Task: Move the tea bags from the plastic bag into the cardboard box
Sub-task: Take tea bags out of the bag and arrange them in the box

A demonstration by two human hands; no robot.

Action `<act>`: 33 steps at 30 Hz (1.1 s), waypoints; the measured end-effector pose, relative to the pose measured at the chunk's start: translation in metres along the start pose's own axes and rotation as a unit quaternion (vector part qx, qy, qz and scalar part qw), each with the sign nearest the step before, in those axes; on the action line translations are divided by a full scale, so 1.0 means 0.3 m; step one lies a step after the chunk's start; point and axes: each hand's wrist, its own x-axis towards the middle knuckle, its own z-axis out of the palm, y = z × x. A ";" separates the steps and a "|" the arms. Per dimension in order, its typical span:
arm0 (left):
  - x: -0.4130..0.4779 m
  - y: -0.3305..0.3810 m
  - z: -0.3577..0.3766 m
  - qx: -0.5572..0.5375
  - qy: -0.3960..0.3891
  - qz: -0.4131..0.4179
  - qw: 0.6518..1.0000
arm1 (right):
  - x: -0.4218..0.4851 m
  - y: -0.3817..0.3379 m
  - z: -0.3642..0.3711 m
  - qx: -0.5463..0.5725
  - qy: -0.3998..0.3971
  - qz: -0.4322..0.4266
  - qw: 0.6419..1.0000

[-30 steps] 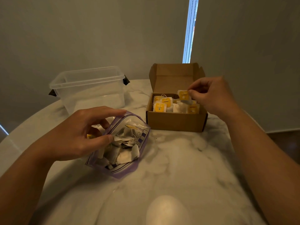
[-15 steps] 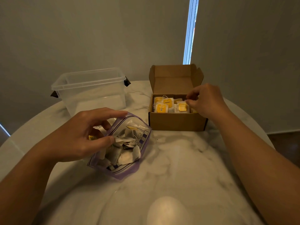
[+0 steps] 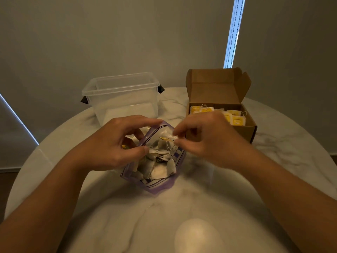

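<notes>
The left hand (image 3: 116, 143) grips the clear, purple-edged plastic bag (image 3: 156, 161) of white tea bags (image 3: 160, 170); the right hand (image 3: 206, 139) pinches one yellow-tagged tea bag (image 3: 168, 136) at its mouth. Behind it sits the open brown cardboard box (image 3: 218, 99). Printing unreadable.

Plastic bag (image 3: 156, 172) centre of bench (image 3: 273, 161), tea bags (image 3: 160, 170) in it. Clear tub (image 3: 122, 99) behind-left, cardboard box (image 3: 251, 128) behind-right, more tea bags inside. Hands at bag mouth.

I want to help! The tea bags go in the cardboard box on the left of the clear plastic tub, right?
Not quite: the head view shows the cardboard box on the right of the clear plastic tub, not the left. The tea bags do go in it.
</notes>
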 end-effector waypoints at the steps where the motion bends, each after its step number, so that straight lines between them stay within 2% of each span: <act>1: 0.000 0.001 0.000 0.000 0.001 0.000 1.000 | 0.001 -0.014 0.033 -0.023 -0.010 -0.025 0.999; 6: -0.001 0.000 0.004 0.002 0.005 0.004 1.000 | 0.014 -0.062 0.142 -0.127 0.004 -0.100 0.987; 13: 0.003 -0.005 0.004 0.010 0.006 0.009 1.000 | 0.030 -0.082 0.196 -0.170 0.029 -0.105 0.979; 22: 0.002 0.001 0.004 0.003 0.006 0.011 1.000 | 0.034 -0.097 0.174 -0.160 0.044 -0.087 0.982; 25: 0.000 0.000 0.005 0.003 0.005 0.009 1.000 | 0.032 -0.085 0.138 -0.107 0.022 -0.048 0.993; 28: 0.000 -0.002 0.003 0.006 0.002 0.009 1.000 | 0.026 -0.069 0.076 0.008 0.011 -0.005 1.000; 33: -0.002 -0.006 0.004 0.000 0.005 0.005 1.000 | 0.016 -0.007 -0.045 0.139 -0.035 0.036 0.989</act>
